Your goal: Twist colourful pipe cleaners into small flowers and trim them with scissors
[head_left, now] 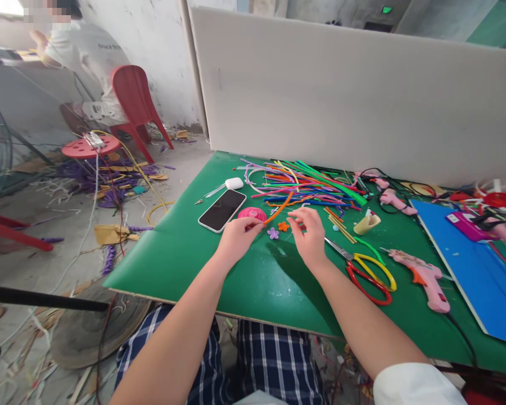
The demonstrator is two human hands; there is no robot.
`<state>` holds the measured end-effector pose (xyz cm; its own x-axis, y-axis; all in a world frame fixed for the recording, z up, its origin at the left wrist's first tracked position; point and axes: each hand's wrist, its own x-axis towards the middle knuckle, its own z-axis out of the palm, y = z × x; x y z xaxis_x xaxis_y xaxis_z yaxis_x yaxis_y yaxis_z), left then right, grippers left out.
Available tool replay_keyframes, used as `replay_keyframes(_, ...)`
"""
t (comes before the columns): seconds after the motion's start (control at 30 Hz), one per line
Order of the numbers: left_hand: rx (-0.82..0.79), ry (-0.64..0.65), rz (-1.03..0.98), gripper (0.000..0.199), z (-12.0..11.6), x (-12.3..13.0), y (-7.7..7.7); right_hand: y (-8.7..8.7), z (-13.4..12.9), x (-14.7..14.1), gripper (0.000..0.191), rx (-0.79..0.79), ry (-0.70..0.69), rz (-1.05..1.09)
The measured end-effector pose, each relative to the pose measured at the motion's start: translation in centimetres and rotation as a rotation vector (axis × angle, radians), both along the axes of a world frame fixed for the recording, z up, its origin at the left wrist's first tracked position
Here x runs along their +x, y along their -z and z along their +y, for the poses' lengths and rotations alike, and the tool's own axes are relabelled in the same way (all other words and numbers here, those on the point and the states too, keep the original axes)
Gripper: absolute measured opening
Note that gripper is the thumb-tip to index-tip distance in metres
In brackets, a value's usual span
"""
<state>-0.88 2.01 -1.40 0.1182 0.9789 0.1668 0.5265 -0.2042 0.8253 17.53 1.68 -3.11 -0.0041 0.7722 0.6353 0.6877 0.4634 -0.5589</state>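
Note:
My left hand point(241, 236) pinches one end of an orange pipe cleaner point(279, 210), which slants up and to the right above the green table. Just right of it is my right hand point(307, 230), its fingers loosely curled with thumb and forefinger slightly apart; I see nothing held there. Between the hands lie a purple flower point(273, 233) and an orange flower point(283, 226). A pink coiled round piece point(253, 214) sits behind my left hand, partly covered by it. Scissors point(369, 275) with one red and one yellow handle lie right of my right hand.
Behind the hands lies a heap of coloured pipe cleaners point(312, 183). A phone point(222, 210) and white case point(234, 183) lie left. A pink glue gun point(425, 278) and blue board point(468, 264) are right. A white partition point(341, 95) closes the back. A person sits far left.

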Motion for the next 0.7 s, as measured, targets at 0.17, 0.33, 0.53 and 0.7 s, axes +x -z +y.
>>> replay_keyframes(0.17,-0.032,-0.021,0.001,0.024,0.1,-0.1,0.0,1.8,1.4,0.2,0.023,-0.274,-0.062,-0.309)
replay_keyframes(0.33,-0.05,0.026,0.08,0.022,0.0,0.1,0.7,2.5,1.7,-0.1,0.019,-0.373,-0.079,-0.423)
replay_keyframes(0.53,-0.007,0.024,0.28,0.021,0.0,0.4,1.3,1.0,1.4,0.4,0.011,-0.588,-0.255,-0.027)
replay_keyframes(0.7,0.135,0.067,0.245,0.029,-0.3,0.8,1.0,0.7,1.1,-0.2,0.022,-0.697,-0.269,0.364)
